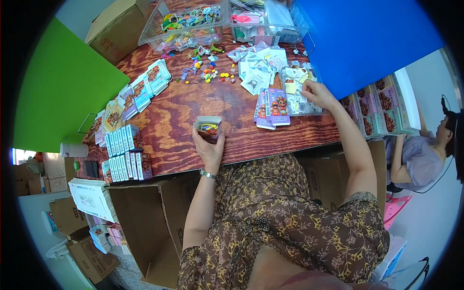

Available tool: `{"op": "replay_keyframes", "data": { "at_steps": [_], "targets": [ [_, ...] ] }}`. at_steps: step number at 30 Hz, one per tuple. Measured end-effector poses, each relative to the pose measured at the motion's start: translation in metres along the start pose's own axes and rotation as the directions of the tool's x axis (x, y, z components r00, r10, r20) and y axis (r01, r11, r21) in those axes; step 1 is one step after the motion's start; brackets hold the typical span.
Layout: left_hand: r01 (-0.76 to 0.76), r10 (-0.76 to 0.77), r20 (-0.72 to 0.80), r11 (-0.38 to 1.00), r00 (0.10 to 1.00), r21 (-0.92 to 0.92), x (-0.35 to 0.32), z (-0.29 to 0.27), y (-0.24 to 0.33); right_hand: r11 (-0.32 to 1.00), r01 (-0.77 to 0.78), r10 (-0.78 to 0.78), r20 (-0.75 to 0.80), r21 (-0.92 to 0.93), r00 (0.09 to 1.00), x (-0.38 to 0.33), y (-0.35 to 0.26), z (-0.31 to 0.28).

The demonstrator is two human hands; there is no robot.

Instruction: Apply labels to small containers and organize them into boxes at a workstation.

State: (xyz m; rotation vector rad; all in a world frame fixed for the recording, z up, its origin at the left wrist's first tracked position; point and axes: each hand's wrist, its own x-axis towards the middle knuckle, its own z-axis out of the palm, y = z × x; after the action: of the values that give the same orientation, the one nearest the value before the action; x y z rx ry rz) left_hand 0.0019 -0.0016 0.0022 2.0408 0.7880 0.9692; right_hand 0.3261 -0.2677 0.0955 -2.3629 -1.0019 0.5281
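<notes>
My left hand [209,147] holds a small open cardboard box [208,126] upright near the front edge of the wooden table [193,101]; colourful small items show inside its top. My right hand [317,93] reaches to the right side of the table and rests on a pile of clear plastic packets and paper sheets [297,89], fingers closed on one of them. Flat purple printed cards [273,107] lie just left of that hand.
Rows of small packed boxes [124,152] stand at the table's left, more [140,92] fan along the left edge. Loose small toys [208,70] and clear bins [186,24] sit at the back. Open cartons [145,227] stand below. Another person [425,150] sits right.
</notes>
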Motion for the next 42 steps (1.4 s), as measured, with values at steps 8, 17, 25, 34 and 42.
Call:
{"op": "replay_keyframes", "data": {
  "at_steps": [8, 17, 25, 34, 42],
  "targets": [
    [-0.013, 0.013, -0.011, 1.000, 1.000, -0.008, 0.000, -0.001, 0.000, 0.987, 0.143, -0.132, 0.127, -0.077, 0.983, 0.001, -0.001, 0.017],
    [-0.026, 0.026, -0.012, 1.000, 1.000, -0.007, 0.001, 0.001, 0.002, 0.946, 0.158, -0.088, 0.245, -0.283, 0.966, 0.013, 0.023, 0.042],
    [-0.045, 0.045, -0.027, 0.999, 0.999, -0.010, 0.002, 0.000, 0.002, 0.993, -0.034, 0.020, 0.124, 0.115, 0.992, 0.007, -0.002, -0.011],
    [-0.120, 0.120, 0.006, 0.989, 0.993, 0.083, 0.011, -0.002, 0.023, 0.804, -0.030, -0.184, 0.296, 0.593, 0.937, 0.021, -0.118, -0.002],
    [-0.253, 0.261, -0.028, 0.954, 0.965, 0.161, 0.005, 0.004, 0.019, 0.866, 0.500, -0.471, 0.324, -0.010, 0.821, 0.054, -0.219, 0.068]
  ]
}}
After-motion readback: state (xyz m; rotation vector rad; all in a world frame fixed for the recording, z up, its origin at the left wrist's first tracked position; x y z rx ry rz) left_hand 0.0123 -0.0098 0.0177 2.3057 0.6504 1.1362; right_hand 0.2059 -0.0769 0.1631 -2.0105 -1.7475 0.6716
